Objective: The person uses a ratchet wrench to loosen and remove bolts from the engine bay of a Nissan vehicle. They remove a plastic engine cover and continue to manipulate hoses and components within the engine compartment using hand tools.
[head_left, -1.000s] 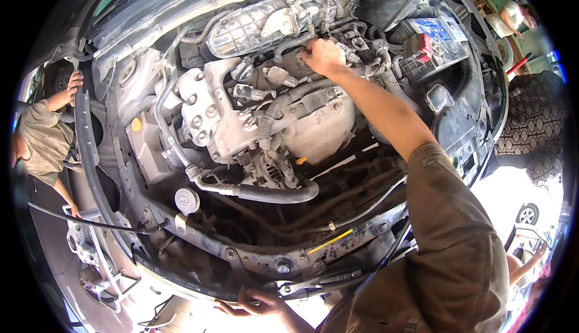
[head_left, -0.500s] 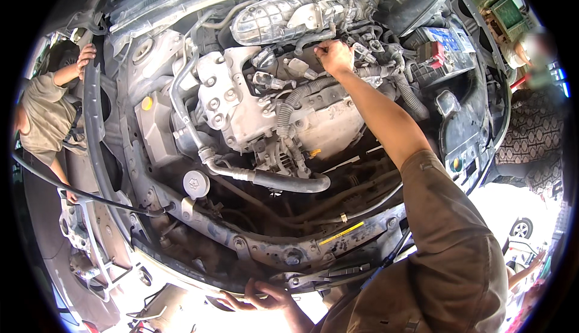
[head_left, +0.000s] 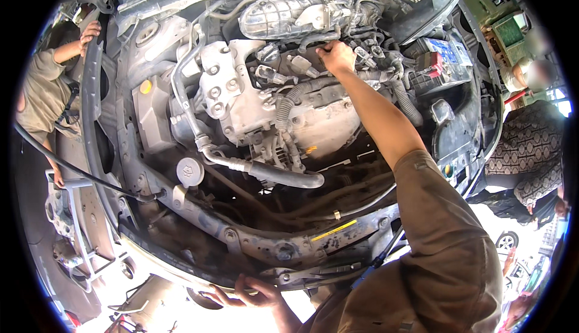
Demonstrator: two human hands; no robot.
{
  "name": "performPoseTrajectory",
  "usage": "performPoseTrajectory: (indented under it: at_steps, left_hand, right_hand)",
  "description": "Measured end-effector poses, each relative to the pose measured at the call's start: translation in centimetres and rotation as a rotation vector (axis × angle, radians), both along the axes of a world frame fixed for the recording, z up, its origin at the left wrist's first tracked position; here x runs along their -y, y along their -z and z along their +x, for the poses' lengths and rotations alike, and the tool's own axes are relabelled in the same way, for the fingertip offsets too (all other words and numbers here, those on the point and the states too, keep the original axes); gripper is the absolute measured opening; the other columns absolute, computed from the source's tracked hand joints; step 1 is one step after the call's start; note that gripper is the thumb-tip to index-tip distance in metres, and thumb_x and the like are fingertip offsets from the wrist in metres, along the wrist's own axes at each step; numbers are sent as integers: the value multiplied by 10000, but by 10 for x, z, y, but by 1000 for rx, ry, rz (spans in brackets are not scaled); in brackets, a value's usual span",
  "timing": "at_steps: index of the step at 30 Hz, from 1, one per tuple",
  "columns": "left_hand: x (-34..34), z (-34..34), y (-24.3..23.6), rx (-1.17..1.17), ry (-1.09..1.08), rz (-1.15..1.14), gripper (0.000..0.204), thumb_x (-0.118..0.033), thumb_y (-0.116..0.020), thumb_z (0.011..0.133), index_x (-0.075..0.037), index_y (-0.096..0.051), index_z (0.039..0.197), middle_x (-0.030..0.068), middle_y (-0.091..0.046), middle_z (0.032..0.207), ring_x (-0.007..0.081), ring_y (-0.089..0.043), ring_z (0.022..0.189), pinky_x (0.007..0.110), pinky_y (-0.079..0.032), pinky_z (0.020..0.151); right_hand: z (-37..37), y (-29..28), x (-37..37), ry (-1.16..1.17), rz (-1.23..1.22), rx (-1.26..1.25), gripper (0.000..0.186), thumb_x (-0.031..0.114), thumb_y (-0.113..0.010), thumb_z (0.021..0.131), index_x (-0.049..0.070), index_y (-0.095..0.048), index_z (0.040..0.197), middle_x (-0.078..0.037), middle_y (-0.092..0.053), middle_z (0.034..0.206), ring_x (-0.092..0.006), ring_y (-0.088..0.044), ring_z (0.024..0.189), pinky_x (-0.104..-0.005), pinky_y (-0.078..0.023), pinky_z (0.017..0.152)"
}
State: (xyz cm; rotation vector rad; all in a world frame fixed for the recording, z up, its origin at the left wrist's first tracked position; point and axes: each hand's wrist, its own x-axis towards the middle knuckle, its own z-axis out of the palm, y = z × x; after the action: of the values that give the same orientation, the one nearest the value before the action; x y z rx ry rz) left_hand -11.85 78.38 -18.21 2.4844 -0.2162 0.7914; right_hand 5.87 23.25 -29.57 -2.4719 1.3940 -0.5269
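Note:
My right hand (head_left: 336, 57) reaches over the car engine (head_left: 319, 116) to the top of its valve cover. Its fingers are closed and bent down at the far end of a row of ignition coils; whatever they grip is hidden under them. A grey coil connector (head_left: 303, 66) sits just left of that hand, and another ignition coil (head_left: 269, 75) lies farther left. Below my wrist runs a ribbed wiring conduit (head_left: 291, 101). My left hand (head_left: 256, 292) is at the front edge of the engine bay, fingers apart and slightly curled, with nothing seen in it.
A metal intake manifold (head_left: 289, 16) lies behind the coils. The battery (head_left: 443, 61) with a red terminal cover is at the right. A thick black hose (head_left: 286, 175) crosses in front of the engine. At the left, another person's hand (head_left: 90, 33) holds the bay's edge.
The view has shifted slightly, so the engine bay sits a little differently in the picture. My right hand stays at the same spot on the engine, and my left stays by the front edge.

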Motion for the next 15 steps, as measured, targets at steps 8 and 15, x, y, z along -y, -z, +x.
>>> performPoseTrajectory:
  at_steps: [8,15]
  left_hand:
    - [-4,1,1,6,5,-2,138,-89,-525,894,8,-622,887,239,-401,1457,446,-242,1416,609,-201,1113]
    - [-4,1,3,3,3,-5,141,-87,-527,895,13,-625,887,238,-403,1457,444,-242,1417,599,-211,1114]
  right_hand:
    - [-9,14,16,-151,35,107,318,385,-725,784,181,-738,1029,-42,-738,887,-234,-682,933,-379,-462,919]
    - [-2,-36,-20,-62,67,-26,467,496,-783,724,91,-727,949,-137,-725,944,-301,-686,936,-403,-524,861]
